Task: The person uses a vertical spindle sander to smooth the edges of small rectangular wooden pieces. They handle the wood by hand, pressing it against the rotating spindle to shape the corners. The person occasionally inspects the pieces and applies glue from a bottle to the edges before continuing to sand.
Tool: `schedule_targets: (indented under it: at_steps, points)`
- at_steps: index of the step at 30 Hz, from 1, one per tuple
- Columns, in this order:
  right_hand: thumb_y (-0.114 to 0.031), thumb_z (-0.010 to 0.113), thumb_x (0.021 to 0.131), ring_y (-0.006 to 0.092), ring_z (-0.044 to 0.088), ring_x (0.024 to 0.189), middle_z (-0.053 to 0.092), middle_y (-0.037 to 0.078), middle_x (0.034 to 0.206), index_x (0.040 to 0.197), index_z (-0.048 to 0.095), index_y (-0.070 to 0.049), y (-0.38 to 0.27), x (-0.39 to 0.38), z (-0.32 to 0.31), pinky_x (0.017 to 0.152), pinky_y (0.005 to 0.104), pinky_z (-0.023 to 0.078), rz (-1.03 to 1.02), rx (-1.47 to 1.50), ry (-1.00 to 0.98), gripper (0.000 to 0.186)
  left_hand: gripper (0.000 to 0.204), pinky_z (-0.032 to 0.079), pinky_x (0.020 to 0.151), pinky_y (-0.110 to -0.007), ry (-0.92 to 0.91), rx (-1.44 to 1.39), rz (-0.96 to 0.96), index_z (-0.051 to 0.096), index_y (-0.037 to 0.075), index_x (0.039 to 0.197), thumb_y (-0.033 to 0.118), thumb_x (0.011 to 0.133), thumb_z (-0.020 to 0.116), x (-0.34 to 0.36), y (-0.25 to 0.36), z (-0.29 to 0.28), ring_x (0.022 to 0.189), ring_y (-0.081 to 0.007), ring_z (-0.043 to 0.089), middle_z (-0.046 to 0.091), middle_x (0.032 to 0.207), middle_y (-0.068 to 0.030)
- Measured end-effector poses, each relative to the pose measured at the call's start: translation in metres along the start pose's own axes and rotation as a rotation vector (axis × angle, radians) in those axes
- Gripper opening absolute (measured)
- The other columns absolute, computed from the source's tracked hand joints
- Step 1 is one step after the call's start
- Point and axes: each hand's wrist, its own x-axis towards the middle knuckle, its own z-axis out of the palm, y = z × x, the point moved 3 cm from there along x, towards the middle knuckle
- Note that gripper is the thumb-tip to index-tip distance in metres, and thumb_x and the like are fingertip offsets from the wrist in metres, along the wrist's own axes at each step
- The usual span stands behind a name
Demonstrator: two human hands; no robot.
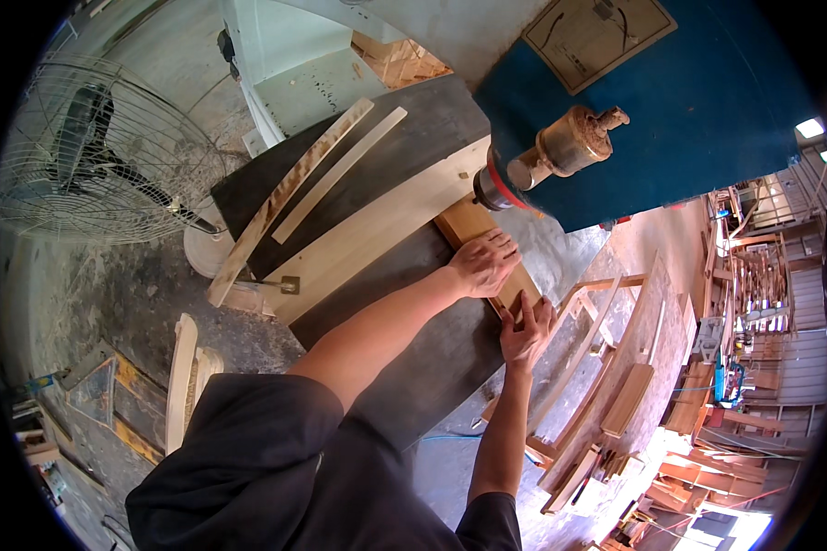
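Board [466, 223] on the desk [436, 354], its far end at the pale plank [377, 230]. Left grip [484, 264] curls over it, hold unclear; right grip [526, 334], fingers spread, touches its near end.

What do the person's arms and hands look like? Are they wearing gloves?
No gloves: the left hand and right hand are both bare. The forearms are uncovered too, with no watch or bracelet showing. Higher up are dark, plain-looking short sleeves.
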Motion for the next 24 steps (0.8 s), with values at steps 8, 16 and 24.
schedule_targets:
  at_steps: [8, 16, 24]
  points:
    - [-0.025, 0.09, 0.077, 0.0495, 0.053, 0.134, 0.057, 0.027, 0.148, 0.135, 0.078, -0.019, 0.006, 0.005, 0.002, 0.115, 0.0558, 0.047, -0.005, -0.013, -0.01, 0.059, 0.018, 0.049, 0.105, -0.041, -0.016, 0.002, 0.003, 0.067, 0.008, 0.1, 0.014, 0.084, 0.074, 0.006, -0.002, 0.004, 0.109, -0.0281, 0.063, 0.066, 0.105, -0.008]
    - [-0.023, 0.09, 0.076, 0.0503, 0.053, 0.134, 0.057, 0.027, 0.148, 0.134, 0.078, -0.018, 0.01, 0.011, 0.003, 0.115, 0.0548, 0.047, 0.007, -0.011, -0.014, 0.06, 0.017, 0.049, 0.104, -0.042, 0.01, -0.016, 0.013, 0.066, 0.009, 0.098, 0.013, 0.084, 0.074, 0.013, -0.005, 0.008, 0.107, -0.0291, 0.063, 0.066, 0.103, -0.009]
    - [-0.024, 0.09, 0.077, 0.0498, 0.052, 0.135, 0.057, 0.027, 0.149, 0.134, 0.079, -0.018, 0.017, 0.016, 0.006, 0.115, 0.0548, 0.047, 0.015, -0.021, -0.015, 0.058, 0.016, 0.049, 0.105, -0.042, 0.028, -0.021, -0.006, 0.067, 0.009, 0.098, 0.013, 0.085, 0.074, 0.017, -0.006, 0.012, 0.109, -0.0295, 0.064, 0.067, 0.105, -0.009]
